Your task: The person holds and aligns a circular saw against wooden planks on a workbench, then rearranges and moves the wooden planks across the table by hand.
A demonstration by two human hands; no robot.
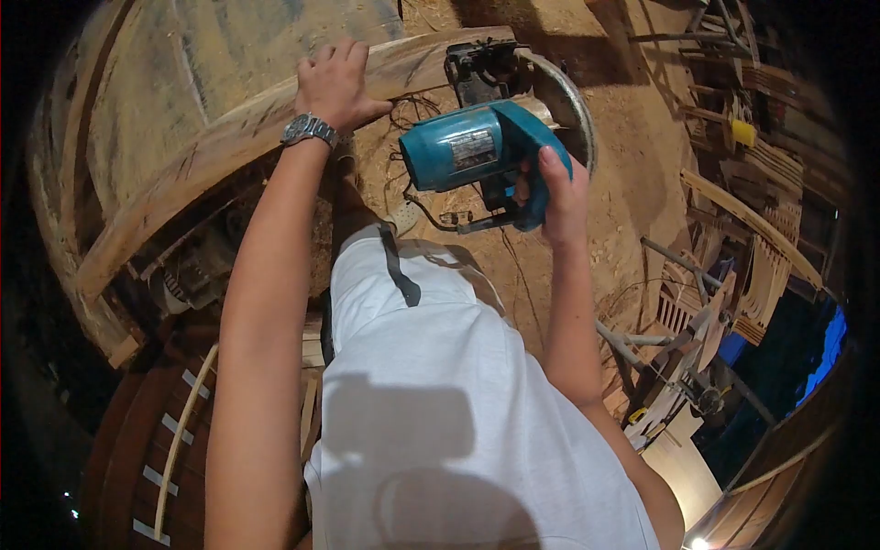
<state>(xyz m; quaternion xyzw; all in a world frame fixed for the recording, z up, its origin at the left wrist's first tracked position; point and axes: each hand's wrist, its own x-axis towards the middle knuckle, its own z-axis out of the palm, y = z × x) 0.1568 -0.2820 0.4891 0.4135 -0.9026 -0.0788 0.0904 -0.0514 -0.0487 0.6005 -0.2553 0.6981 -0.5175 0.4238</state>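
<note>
My right hand (563, 197) is wrapped round the rear handle of a teal circular saw (454, 147). The saw's motor body points left, and its round blade guard (568, 101) curves on the far right side. The black base (478, 69) meets the right end of a thick, curved wooden plank (412, 64); whether the blade touches the wood is hidden. My left hand (335, 87) presses on this plank left of the saw, fingers laid over it and thumb spread out. A metal watch (310, 129) is on the left wrist.
A broad worn wooden surface (147, 82) lies beyond the plank. Sawdust covers the ground (632, 174), where a dark cord (518, 266) trails below the saw. Stacked curved wooden pieces (779, 211) and metal bars (683, 261) stand at right. Dark slatted wood (137, 440) is at lower left.
</note>
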